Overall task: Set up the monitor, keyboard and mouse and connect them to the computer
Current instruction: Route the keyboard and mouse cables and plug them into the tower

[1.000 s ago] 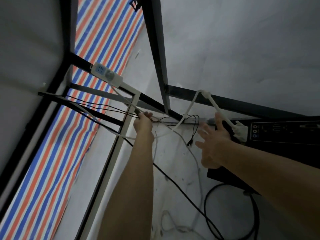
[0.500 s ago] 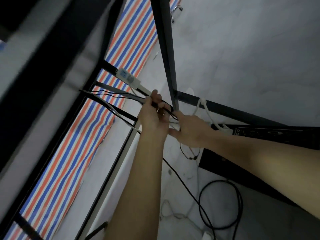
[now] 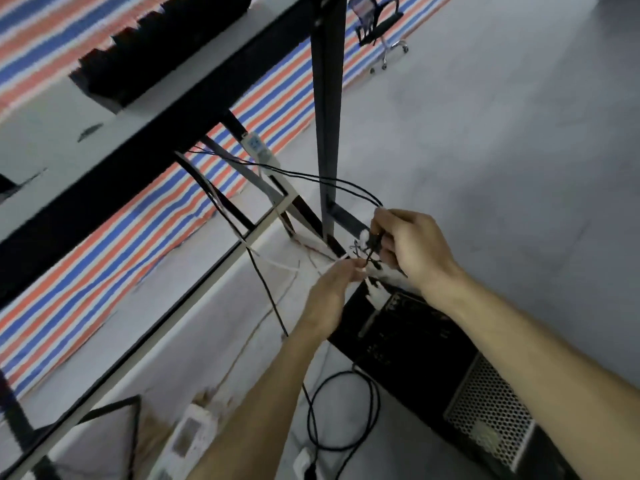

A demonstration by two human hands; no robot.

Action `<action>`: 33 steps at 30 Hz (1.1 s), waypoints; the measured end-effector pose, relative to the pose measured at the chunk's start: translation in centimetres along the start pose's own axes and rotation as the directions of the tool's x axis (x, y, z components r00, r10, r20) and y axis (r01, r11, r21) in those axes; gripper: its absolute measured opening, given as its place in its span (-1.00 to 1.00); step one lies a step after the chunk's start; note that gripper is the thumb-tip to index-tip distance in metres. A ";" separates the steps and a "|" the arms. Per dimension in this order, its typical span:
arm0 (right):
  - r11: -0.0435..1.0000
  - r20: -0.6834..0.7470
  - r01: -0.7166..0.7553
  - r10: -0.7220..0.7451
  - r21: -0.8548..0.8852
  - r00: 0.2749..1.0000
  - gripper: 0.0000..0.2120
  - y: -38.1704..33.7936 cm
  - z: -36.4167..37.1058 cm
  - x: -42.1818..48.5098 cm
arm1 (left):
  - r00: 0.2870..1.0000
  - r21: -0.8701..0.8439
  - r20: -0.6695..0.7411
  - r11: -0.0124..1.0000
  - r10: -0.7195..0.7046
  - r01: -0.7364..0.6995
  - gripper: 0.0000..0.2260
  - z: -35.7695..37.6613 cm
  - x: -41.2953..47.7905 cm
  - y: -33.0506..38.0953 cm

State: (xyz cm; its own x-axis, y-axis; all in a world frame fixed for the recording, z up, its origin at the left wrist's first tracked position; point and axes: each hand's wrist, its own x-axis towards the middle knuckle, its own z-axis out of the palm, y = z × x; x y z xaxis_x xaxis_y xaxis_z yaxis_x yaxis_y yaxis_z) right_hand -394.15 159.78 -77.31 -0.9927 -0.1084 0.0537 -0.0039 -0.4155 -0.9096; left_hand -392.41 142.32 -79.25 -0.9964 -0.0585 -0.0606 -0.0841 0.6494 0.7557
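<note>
A black computer tower (image 3: 426, 344) lies on the floor at the lower right, rear panel facing me. Two thin black cables (image 3: 311, 176) run from under the desk to my right hand (image 3: 412, 244), which grips them just above the tower. My left hand (image 3: 332, 292) pinches the cable ends beside a white cable (image 3: 280, 265) in front of the right hand. The plugs themselves are too blurred to make out. A keyboard (image 3: 152, 46) lies on the desk top at upper left.
The black desk frame and its upright leg (image 3: 327, 109) stand right behind my hands. A white power strip (image 3: 258, 148) hangs on the frame. Another white power strip (image 3: 188, 434) and a coiled black cable (image 3: 343, 410) lie on the floor. An office chair (image 3: 379, 26) stands far back.
My view has swung up and back, showing the desk top. Both hands moved right and down from the desk frame to just above the tower, taking the black cables with them.
</note>
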 end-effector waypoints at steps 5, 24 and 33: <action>0.976 0.053 -0.132 0.125 0.175 0.991 -0.70 -0.8 -0.5 -1.1 | 0.975 0.414 -0.143 0.905 0.171 -0.098 -0.60 2.5 -1.6 -0.6; 0.892 0.214 0.046 0.058 -0.449 0.975 -0.75 0.8 -4.8 -3.1 | 0.966 -0.550 -0.236 0.834 -0.108 -0.041 -0.68 -0.8 -5.2 9.2; 0.954 0.586 -0.158 0.281 -0.254 0.760 -0.52 0.9 -3.6 -3.7 | 0.915 -0.776 -0.223 0.630 -0.337 0.042 -0.72 -3.5 -1.2 12.9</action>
State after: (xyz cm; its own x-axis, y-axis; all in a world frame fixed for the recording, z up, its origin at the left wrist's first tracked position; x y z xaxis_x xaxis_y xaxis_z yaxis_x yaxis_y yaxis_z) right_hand -390.94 163.09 -79.84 -0.6842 -0.7288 0.0265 0.1222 -0.1503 -0.9811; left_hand -392.26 148.13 -67.19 -0.8822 -0.4413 -0.1644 -0.0915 -0.1817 0.9791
